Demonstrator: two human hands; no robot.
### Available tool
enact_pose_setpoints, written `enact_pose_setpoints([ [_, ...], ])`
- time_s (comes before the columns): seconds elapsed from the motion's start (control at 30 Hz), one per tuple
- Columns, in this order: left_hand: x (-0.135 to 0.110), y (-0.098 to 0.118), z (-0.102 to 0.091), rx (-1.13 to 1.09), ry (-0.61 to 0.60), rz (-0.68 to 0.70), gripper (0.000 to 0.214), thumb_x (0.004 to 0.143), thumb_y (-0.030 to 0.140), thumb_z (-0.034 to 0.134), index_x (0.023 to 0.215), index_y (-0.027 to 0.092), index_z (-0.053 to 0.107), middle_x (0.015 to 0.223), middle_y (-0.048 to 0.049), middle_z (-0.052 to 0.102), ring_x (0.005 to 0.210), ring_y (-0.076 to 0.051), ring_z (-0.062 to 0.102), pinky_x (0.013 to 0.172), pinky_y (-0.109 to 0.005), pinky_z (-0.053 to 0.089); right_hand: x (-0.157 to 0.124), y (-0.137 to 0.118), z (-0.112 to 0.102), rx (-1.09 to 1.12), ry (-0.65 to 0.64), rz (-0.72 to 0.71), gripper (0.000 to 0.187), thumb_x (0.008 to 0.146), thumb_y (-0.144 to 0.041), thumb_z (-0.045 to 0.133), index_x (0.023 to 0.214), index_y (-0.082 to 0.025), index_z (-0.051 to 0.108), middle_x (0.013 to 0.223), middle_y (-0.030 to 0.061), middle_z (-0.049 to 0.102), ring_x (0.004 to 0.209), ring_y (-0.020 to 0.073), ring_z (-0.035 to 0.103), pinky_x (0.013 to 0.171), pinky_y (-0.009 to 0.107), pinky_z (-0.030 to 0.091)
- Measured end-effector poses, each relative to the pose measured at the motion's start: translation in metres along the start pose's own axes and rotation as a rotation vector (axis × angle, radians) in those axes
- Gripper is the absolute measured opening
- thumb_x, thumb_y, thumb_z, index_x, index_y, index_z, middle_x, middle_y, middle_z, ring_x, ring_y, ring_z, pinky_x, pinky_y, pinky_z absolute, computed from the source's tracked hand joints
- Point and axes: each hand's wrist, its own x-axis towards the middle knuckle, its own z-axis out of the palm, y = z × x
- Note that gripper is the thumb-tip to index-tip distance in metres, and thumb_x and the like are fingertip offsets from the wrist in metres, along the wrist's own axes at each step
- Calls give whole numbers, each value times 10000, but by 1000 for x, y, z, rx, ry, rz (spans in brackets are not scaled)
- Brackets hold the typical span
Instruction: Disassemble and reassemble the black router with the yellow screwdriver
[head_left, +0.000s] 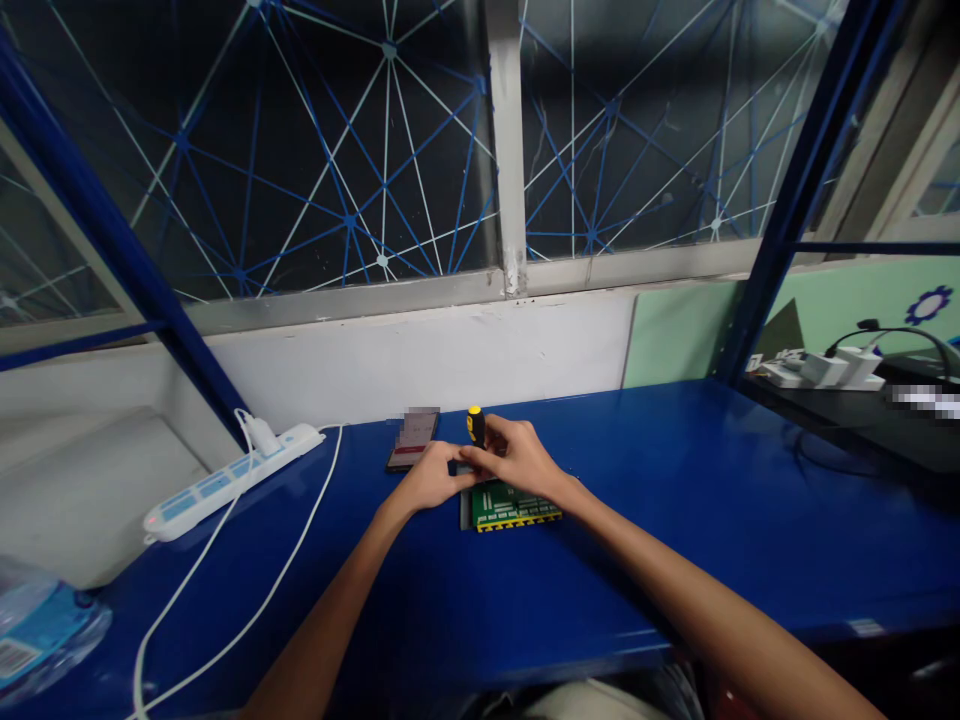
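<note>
1. A person is sitting at a blue counter [712, 500], with both bare forearms reaching forward toward the middle of its back edge.
2. A green circuit board [517, 508] is lying flat on the counter, near the middle and closer to the back edge than the front. Both hands are meeting over its far side.
3. The right hand [517, 455] is closing around a small screwdriver [475, 425] with a yellow and black handle. It is holding the tool upright, with the handle sticking up above the fingers. The tip is hidden behind the hands.
4. The left hand [433, 478] is resting at the board's far left corner, fingers curled and touching the right hand. It is unclear whether it is gripping the board or only pressing on it.
5. A phone [414, 438] is lying just behind the left hand, toward the back edge.
6. A white power strip [232, 480] is lying near the counter's back left corner, and its white cable [247, 600] is trailing toward the front left corner.
7. A clear plastic bottle [37, 625] is showing at the far left.
</note>
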Motion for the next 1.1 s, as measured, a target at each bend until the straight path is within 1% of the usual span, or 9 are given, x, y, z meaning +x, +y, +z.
enact_pose_setpoints([
  [0.2, 0, -1, 0, 9, -2, 11, 203, 791, 290, 632, 848, 125, 736, 874, -46, 745, 873, -233, 662, 791, -278, 471, 1, -1, -1, -12, -7, 21, 306, 805, -433, 590, 680, -209, 423, 598, -23, 535, 526, 102, 441, 498, 262, 301],
  [0.33, 0, 1, -1, -1, -8, 3, 226, 791, 315, 642, 861, 124, 740, 875, -48, 743, 869, -230, 659, 798, -280, 469, 0, -1, -1, -17, -1, 12, 305, 803, -430, 592, 673, -206, 431, 590, -26, 524, 519, 98, 438, 495, 256, 294],
  [0.53, 0, 4, -1, 6, -31, 14, 238, 803, 319, 622, 818, 114, 742, 838, -52, 736, 810, -214, 652, 746, -267, 470, 0, 0, 0, -16, 0, 8, 299, 812, -427, 578, 682, -205, 426, 597, -28, 518, 531, 102, 450, 504, 255, 296],
  [0.67, 0, 4, 1, -6, -15, 1, 214, 789, 297, 626, 798, 122, 750, 819, -46, 735, 807, -210, 650, 742, -262, 467, 0, 1, 0, -16, -3, 8, 301, 810, -422, 581, 683, -210, 409, 592, -27, 515, 528, 103, 445, 506, 262, 301],
  [0.8, 1, 2, 1, -2, 15, -27, 182, 762, 284, 648, 751, 135, 753, 785, -36, 736, 778, -208, 652, 714, -261, 468, 0, 1, 0, -9, -18, 14, 288, 818, -430, 569, 701, -208, 426, 601, -19, 535, 536, 110, 466, 506, 266, 311],
  [0.97, 1, 0, 2, -2, 15, -28, 163, 756, 259, 654, 791, 144, 764, 803, -41, 740, 790, -209, 653, 732, -267, 471, -1, 2, 0, -17, -34, 10, 263, 829, -436, 557, 739, -200, 481, 634, -5, 564, 547, 114, 486, 512, 271, 317],
  [1.1, 2, -1, 2, 14, 9, -32, 178, 755, 255, 651, 838, 140, 759, 827, -38, 743, 809, -212, 648, 740, -267, 467, -1, 2, 0, -31, -17, 24, 305, 817, -456, 573, 699, -207, 443, 610, -8, 546, 545, 118, 478, 514, 277, 319],
])
